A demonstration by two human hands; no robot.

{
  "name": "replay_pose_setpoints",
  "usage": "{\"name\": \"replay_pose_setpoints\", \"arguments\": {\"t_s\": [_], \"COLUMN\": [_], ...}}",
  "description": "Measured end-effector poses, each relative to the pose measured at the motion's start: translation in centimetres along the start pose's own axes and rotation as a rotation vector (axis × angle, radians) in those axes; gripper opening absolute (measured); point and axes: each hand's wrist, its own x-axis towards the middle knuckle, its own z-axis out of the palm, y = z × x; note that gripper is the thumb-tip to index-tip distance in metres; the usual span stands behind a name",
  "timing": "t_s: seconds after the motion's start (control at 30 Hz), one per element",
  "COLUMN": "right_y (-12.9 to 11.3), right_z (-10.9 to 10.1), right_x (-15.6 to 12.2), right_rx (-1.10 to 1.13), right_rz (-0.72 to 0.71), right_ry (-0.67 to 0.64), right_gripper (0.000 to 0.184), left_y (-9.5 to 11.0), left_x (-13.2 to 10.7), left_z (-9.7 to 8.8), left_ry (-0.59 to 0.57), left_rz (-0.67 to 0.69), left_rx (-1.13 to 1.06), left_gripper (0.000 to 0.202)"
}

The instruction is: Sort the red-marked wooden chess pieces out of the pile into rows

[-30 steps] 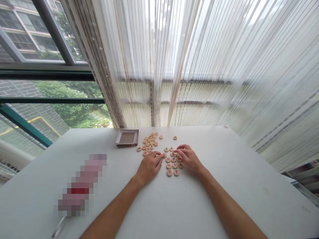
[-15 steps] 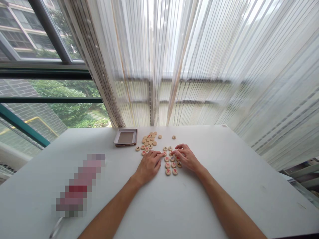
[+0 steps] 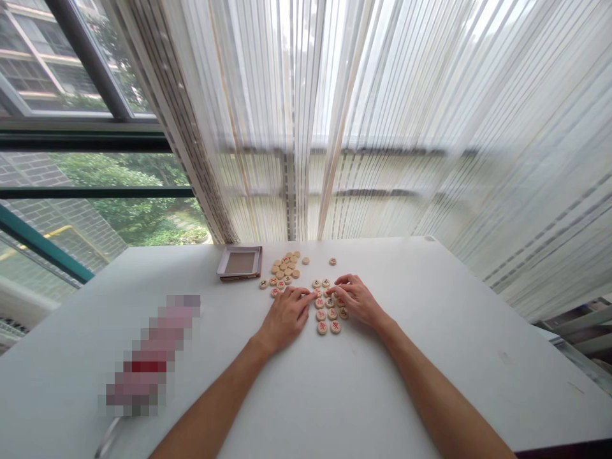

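Observation:
Several round wooden chess pieces with red and black characters lie in a neat block [image 3: 327, 314] on the white table [image 3: 306, 395]. My left hand [image 3: 285, 316] rests palm down just left of that block, fingers stretched out and touching a piece at its edge. My right hand [image 3: 356, 299] lies on the block's right side, fingers bent with their tips on the pieces; it grips nothing that I can see. A looser heap of pieces [image 3: 284, 271] sits farther back, and a single piece [image 3: 332, 261] lies apart.
An open, shallow brown box [image 3: 240, 263] stands at the back left of the pieces. A blurred pink and red object [image 3: 150, 354] lies on the left of the table. Striped sheer curtains and a window rise behind the table's far edge.
Both hands have stayed on the block of pieces, the right fingers shifting slightly among them. The view has tipped a little, so everything sits slightly higher in the picture.

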Motion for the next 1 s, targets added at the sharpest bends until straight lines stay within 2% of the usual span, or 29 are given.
{"name": "replay_pose_setpoints", "arguments": {"t_s": [0.73, 1.0], "right_y": [-0.18, 0.36], "right_z": [-0.34, -0.37], "right_x": [0.02, 0.04], "right_rx": [0.057, 0.146], "right_rz": [0.033, 0.182], "right_ry": [0.006, 0.151], "right_gripper": [0.033, 0.034], "left_y": [0.30, 0.29], "left_x": [0.02, 0.05], "left_z": [-0.22, -0.29], "left_ry": [-0.022, -0.042], "left_rz": [-0.013, -0.026], "left_rx": [0.015, 0.042], "left_gripper": [0.046, 0.046]}}
